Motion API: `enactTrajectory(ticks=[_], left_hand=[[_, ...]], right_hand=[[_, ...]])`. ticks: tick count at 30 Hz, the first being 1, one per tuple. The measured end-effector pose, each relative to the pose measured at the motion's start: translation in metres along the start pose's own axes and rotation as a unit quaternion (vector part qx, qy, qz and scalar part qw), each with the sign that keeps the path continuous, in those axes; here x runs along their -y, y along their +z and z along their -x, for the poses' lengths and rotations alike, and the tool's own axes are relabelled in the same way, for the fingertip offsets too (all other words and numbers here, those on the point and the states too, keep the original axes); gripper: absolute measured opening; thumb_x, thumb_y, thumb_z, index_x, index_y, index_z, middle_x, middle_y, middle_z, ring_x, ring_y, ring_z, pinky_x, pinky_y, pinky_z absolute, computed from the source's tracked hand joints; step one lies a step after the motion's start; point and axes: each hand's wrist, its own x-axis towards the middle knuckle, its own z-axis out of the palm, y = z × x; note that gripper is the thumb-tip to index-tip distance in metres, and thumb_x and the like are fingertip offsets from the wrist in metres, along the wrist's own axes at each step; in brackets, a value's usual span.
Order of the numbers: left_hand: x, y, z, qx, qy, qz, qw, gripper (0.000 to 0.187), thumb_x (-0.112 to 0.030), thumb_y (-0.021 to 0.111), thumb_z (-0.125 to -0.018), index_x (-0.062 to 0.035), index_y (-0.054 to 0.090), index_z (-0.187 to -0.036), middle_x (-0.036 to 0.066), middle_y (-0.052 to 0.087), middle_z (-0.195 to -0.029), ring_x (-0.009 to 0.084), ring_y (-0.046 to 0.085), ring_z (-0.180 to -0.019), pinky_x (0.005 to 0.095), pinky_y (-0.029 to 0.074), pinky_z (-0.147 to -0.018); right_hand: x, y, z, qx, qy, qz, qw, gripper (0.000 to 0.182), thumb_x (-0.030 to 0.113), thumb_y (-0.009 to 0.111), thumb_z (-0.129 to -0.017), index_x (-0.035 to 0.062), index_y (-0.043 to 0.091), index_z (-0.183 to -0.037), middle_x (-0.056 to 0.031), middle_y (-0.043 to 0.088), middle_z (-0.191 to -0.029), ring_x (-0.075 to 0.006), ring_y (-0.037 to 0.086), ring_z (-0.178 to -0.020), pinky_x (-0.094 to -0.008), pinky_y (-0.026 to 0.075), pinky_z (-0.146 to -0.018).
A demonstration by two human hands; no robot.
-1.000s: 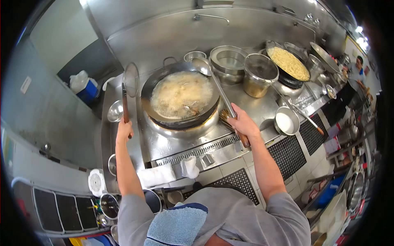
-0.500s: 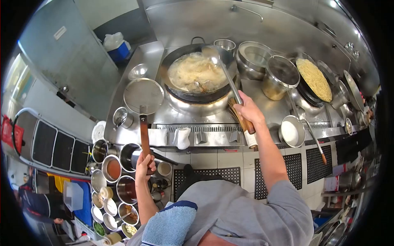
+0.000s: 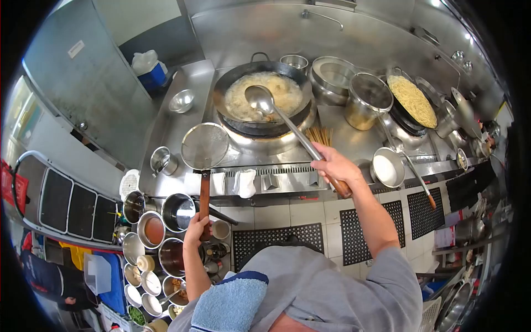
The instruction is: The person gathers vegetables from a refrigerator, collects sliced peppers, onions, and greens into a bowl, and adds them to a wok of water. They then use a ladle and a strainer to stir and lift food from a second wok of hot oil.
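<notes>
My right hand (image 3: 336, 169) is closed round the wooden-ended handle of a metal ladle (image 3: 260, 99), whose bowl hangs over the front part of a large wok (image 3: 223, 91). Pale food bubbles in liquid (image 3: 285, 91) inside the wok. My left hand (image 3: 196, 229) grips the wooden handle of a round mesh strainer (image 3: 204, 146), held over the steel counter left of the wok. Behind my right hand stands a bundle of thin wooden sticks (image 3: 319, 135).
Noodles (image 3: 412, 100) fill a wok at the right, beside a tall pot (image 3: 359, 117). A small pan (image 3: 388, 167) holds something white. Pots of sauces (image 3: 154, 229) crowd the lower left, with another person (image 3: 50, 276) beyond.
The ladle has come toward me and left, from the wok's far right side to its front part. The strainer has shifted right and slightly toward me. Both hands still hold their tools.
</notes>
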Motion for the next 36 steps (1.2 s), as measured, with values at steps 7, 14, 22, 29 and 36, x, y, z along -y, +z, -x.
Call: enactTrajectory(ticks=[7, 14, 22, 29, 36], left_hand=[[-0.04, 0.058, 0.026, -0.196, 0.327, -0.495, 0.781, 0.045, -0.012, 0.068, -0.074, 0.0069, 0.056, -0.113, 0.039, 0.051, -0.114, 0.0503, 0.049, -0.109, 0.0478, 0.041, -0.096], [-0.114, 0.126, -0.027, 0.044, 0.473, -0.317, 0.821, 0.038, -0.004, 0.061, -0.08, 0.0074, 0.054, -0.115, 0.028, 0.052, -0.123, 0.0443, 0.049, -0.115, 0.0462, 0.04, -0.1], [-0.193, 0.229, -0.131, -0.1, 0.592, -0.448, 0.662, 0.045, -0.014, 0.056, -0.087, 0.0097, 0.045, -0.124, 0.026, 0.054, -0.122, 0.0392, 0.047, -0.121, 0.0435, 0.035, -0.105], [-0.21, 0.24, -0.193, -0.036, 0.543, -0.487, 0.683, 0.021, -0.022, 0.056, -0.089, -0.0046, 0.063, -0.079, 0.016, 0.065, -0.08, 0.0345, 0.062, -0.082, 0.047, 0.046, -0.077], [-0.212, 0.262, -0.173, -0.067, 0.504, -0.47, 0.722, 0.023, -0.026, 0.057, -0.088, -0.0071, 0.067, -0.08, 0.015, 0.066, -0.08, 0.0343, 0.063, -0.081, 0.0474, 0.044, -0.076]], right_hand=[[0.028, 0.02, 0.034, -0.023, 0.023, 0.082, 0.996, 0.064, 0.007, 0.059, -0.086, 0.0045, 0.03, -0.143, -0.0042, 0.05, -0.066, -0.0115, 0.049, -0.053, -0.0284, 0.042, -0.044], [0.04, 0.005, 0.065, -0.053, 0.035, 0.456, 0.888, 0.068, 0.013, 0.059, -0.083, 0.0031, 0.029, -0.143, -0.0291, 0.059, -0.107, -0.0408, 0.059, -0.099, -0.0426, 0.046, -0.087], [-0.005, -0.012, -0.009, -0.081, -0.014, 0.537, 0.839, 0.059, 0.001, 0.047, -0.08, -0.0043, 0.031, -0.137, -0.0304, 0.061, -0.099, -0.0423, 0.059, -0.097, -0.0475, 0.047, -0.084], [0.016, -0.054, 0.001, -0.09, -0.022, 0.476, 0.875, 0.065, 0.002, 0.051, -0.079, -0.0045, 0.029, -0.139, -0.0308, 0.06, -0.1, -0.0418, 0.059, -0.097, -0.0474, 0.047, -0.084], [-0.016, -0.075, -0.03, -0.126, -0.1, 0.441, 0.883, 0.07, 0.011, 0.057, -0.08, 0.0031, 0.028, -0.143, -0.0283, 0.061, -0.104, -0.0411, 0.06, -0.094, -0.0458, 0.047, -0.084]])
